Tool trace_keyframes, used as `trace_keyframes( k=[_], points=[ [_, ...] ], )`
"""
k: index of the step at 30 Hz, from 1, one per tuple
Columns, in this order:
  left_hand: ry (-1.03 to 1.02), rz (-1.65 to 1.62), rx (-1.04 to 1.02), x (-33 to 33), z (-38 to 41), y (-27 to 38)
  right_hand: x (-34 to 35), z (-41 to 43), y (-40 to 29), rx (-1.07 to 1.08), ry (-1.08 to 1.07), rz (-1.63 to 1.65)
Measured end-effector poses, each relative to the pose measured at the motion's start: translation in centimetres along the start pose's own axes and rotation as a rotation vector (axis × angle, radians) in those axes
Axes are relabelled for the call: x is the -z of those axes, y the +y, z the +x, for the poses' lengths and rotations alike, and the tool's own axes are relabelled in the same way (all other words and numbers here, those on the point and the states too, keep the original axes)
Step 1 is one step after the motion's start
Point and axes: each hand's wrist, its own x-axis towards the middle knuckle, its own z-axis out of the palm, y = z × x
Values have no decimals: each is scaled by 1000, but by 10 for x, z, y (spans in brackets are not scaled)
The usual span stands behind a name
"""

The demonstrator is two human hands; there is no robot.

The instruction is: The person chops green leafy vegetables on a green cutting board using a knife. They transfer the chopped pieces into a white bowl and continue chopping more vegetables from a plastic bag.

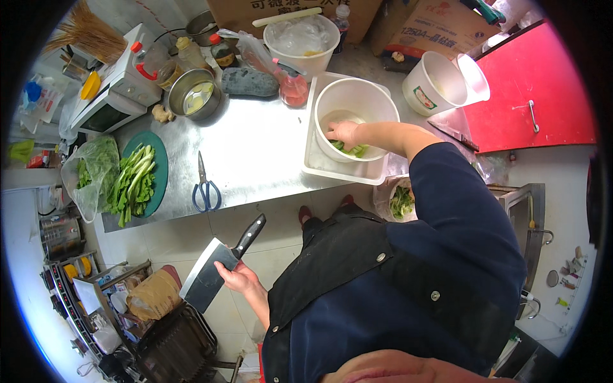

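My left hand [239,277] holds a Chinese cleaver [210,273] by its broad blade, off the front of the steel counter. The cleaver's black riveted handle points up and away from me. My right hand [346,133] reaches down into a white plastic bucket [357,93], its fingers at cut green stalks [355,150] near the bottom. The fingertips are partly hidden, so a grip on the stalks cannot be made out. Under the bucket is a white rectangular tray [345,175]. Leafy greens [136,179] lie on a round green cutting board [162,165] to the left.
Blue-handled scissors [206,189] lie on the steel counter [254,163]. Behind stand a metal pot [194,95], a winter melon [250,81] and a pink spray bottle [293,90]. A knife [454,135] rests at the right. Below the counter, a bin [383,196] holds leaf scraps.
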Motion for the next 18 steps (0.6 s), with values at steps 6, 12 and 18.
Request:
trace_keyframes(
  k=[6,12,18],
  points=[
    [-44,60,48,-17,13,1,48,-20,3,-162,91,264],
    [-86,112,82,-40,25,-17,62,-64,20,-268,438,876],
    [-229,60,199,-89,22,-41,51,-92,26,-253,738,1638]
  ],
)
